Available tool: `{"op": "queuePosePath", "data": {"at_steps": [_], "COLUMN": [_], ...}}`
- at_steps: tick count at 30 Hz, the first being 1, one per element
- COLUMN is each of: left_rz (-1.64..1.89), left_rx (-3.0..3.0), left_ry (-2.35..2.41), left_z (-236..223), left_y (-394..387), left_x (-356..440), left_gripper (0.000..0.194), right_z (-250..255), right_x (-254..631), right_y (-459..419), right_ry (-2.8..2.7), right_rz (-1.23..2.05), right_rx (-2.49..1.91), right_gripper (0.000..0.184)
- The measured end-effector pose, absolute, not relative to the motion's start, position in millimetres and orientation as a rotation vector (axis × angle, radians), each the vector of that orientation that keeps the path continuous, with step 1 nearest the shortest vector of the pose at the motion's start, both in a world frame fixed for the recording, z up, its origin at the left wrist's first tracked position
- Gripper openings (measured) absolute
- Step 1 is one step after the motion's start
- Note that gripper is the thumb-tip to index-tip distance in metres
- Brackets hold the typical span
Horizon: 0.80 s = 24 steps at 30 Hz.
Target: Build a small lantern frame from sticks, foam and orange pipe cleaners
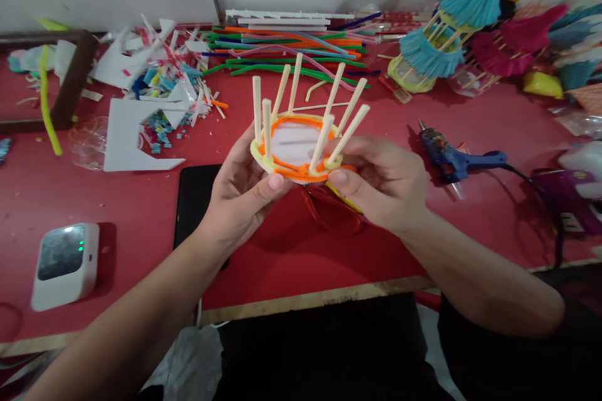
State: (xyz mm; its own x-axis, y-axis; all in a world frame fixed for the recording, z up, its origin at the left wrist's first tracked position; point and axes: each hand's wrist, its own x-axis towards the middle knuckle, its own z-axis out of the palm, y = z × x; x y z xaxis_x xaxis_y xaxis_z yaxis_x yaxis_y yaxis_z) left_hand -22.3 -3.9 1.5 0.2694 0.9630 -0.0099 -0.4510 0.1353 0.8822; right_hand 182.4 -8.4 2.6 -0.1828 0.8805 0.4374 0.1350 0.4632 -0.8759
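Observation:
Above the red table I hold a small round craft base [294, 145] with a white floor and several pale wooden sticks [296, 84] standing up around its rim. Pale yellow and orange pipe cleaner [289, 173] runs along that rim. My left hand [247, 191] grips the left side, thumb on the front edge. On the right side, my right hand [380, 182] pinches the rim beside the orange strand, thumb in front. Its fingertips are partly hidden behind the sticks. Red scissor handles [332, 216] lie below, partly covered by my hands.
A blue glue gun [454, 153] lies to the right. Pipe cleaners [282, 44] and foam scraps [162, 128] are spread at the back. Finished tower-like crafts [433, 53] stand back right. A black phone-like slab [195, 200] and a white device [66, 266] sit at left.

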Motion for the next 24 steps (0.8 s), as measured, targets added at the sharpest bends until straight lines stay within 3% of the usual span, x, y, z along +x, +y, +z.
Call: {"op": "queuePosePath", "data": {"at_steps": [3,8,18,24], "left_rz": [1.176,1.282,1.269,1.281], "left_rx": [0.937,0.982,0.896,0.804], "left_ry": [0.707,0.734,0.804,0.823], "left_z": [0,-1,0,3], "left_y": [-4,-5,-4,-2], "left_x": [-21,-17,-19,-18], "left_gripper": [0.070,0.064,0.061,0.056], "right_z": [3,5,6,7], "right_x": [184,186,189,196], "right_y": [-6,-2,-1,4], "right_ry": [-1.653,-1.736,-1.861,-2.022], "right_rz": [0.760,0.576,0.502,0.231], "right_rx": [-0.870,-0.864,-0.827,-0.871], "right_gripper": [0.014,0.023,0.021,0.021]}}
